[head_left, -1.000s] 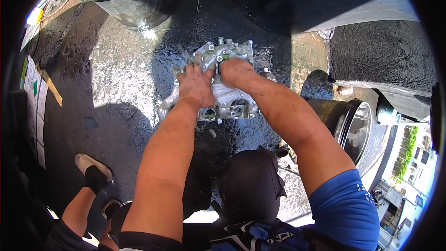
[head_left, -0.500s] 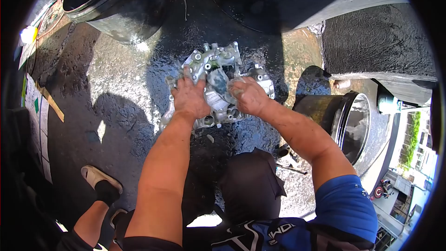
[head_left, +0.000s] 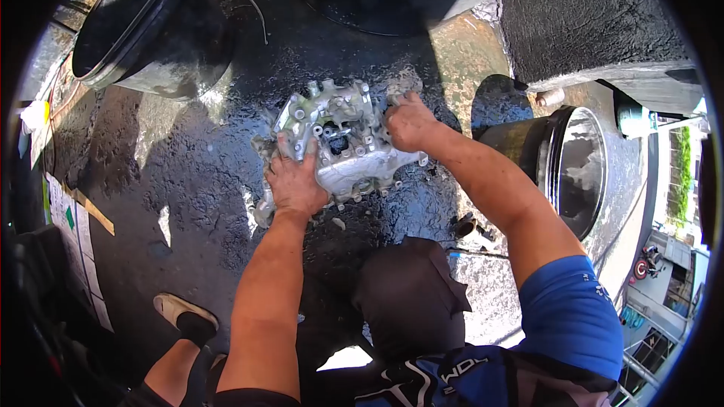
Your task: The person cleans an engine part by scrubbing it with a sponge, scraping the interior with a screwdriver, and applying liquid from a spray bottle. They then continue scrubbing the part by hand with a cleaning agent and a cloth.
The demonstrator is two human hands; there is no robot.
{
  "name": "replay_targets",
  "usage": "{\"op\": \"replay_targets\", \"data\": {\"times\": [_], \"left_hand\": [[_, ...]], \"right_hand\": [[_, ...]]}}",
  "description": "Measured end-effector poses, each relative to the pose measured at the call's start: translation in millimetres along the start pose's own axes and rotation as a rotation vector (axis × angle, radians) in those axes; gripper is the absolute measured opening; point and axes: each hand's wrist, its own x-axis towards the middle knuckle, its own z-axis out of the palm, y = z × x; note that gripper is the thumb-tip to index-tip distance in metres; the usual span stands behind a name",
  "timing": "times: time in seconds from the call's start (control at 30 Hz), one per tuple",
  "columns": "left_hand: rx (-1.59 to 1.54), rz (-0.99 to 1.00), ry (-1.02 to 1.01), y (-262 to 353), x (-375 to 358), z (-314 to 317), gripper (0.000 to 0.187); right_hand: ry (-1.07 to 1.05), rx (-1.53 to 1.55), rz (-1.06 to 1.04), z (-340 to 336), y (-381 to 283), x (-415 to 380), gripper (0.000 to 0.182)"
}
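A silvery metal casting (head_left: pixel 358 169), shaped like an engine or gearbox housing with bosses, holes and a dark opening in its middle, lies on the wet dark ground. My left hand (head_left: pixel 294 185) rests on its left side, fingers spread and thumb apart, pressing on the metal. My right hand (head_left: pixel 411 124) is closed at the upper right edge of the casting. A greyish wet rag (head_left: pixel 407 84), blurred, sticks out beyond its fingers; most of the grip is hidden from me.
Large dark drums stand at the upper left (head_left: pixel 173 53) and top centre (head_left: pixel 369 0). An open metal drum (head_left: pixel 577 169) lies at the right, below a rough black block (head_left: pixel 588 22). Another person's foot in a beige shoe (head_left: pixel 185 309) is at lower left.
My right hand has moved with the rag from the middle of the casting to its upper right edge, uncovering the central opening. My left hand stays on the left side.
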Motion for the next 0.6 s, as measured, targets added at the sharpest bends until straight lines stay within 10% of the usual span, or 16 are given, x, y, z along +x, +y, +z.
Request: {"op": "replay_targets", "data": {"times": [0.13,0.27,0.6], "left_hand": [[0.016,-0.005,0.04,0.8,-0.2,3.1,0.095],[0.008,-0.009,0.045,0.6,1.1,8.1,0.095],[0.011,-0.01,0.036,0.1,0.3,4.4,0.093]], "right_hand": [[0.325,0.119,0.432,-29.4,58.1,42.5,0.027],[-0.144,0.282,0.191,-35.0,26.7,25.4,0.025],[0.089,0.163,-0.235,-20.7,4.3,-51.4,0.017]]}}
